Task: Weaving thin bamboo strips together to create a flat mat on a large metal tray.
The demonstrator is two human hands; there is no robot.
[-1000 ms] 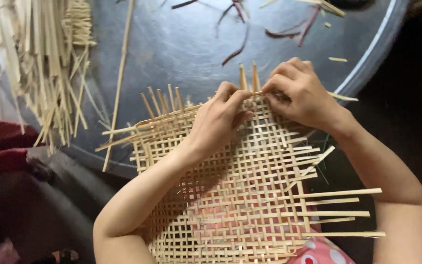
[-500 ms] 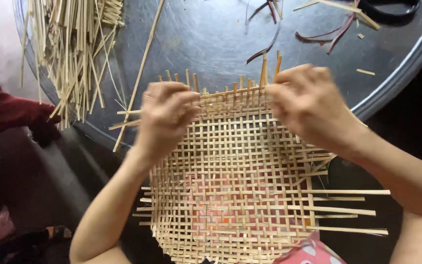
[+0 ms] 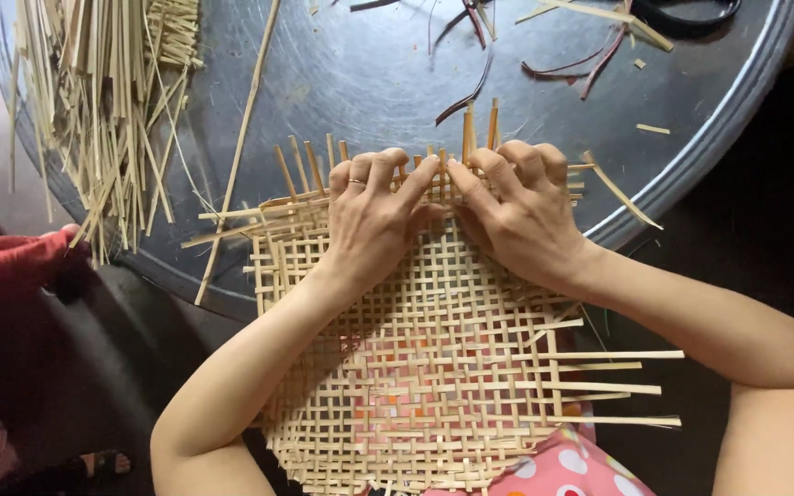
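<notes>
A flat woven mat of pale bamboo strips point(image 3: 434, 367) lies across my lap, its far edge resting on a round dark metal tray table point(image 3: 360, 73). Loose strip ends stick out along the far edge and the right side. My left hand point(image 3: 374, 216) and my right hand point(image 3: 516, 207) press side by side on the mat's far edge, with fingertips pinching the weave where upright strip ends point(image 3: 480, 129) poke up. There is a ring on my left hand.
A heap of loose bamboo strips point(image 3: 103, 101) lies on the table's left part, and one long strip point(image 3: 236, 156) runs diagonally beside it. Dark curled shavings point(image 3: 553, 55) litter the far side. A red sleeve point(image 3: 11, 262) shows at the left edge. Pink spotted cloth point(image 3: 572, 468) lies under the mat.
My two hands have come together at the middle of the mat's far edge; half a second ago they were apart at its corners. The mat has shifted slightly in view.
</notes>
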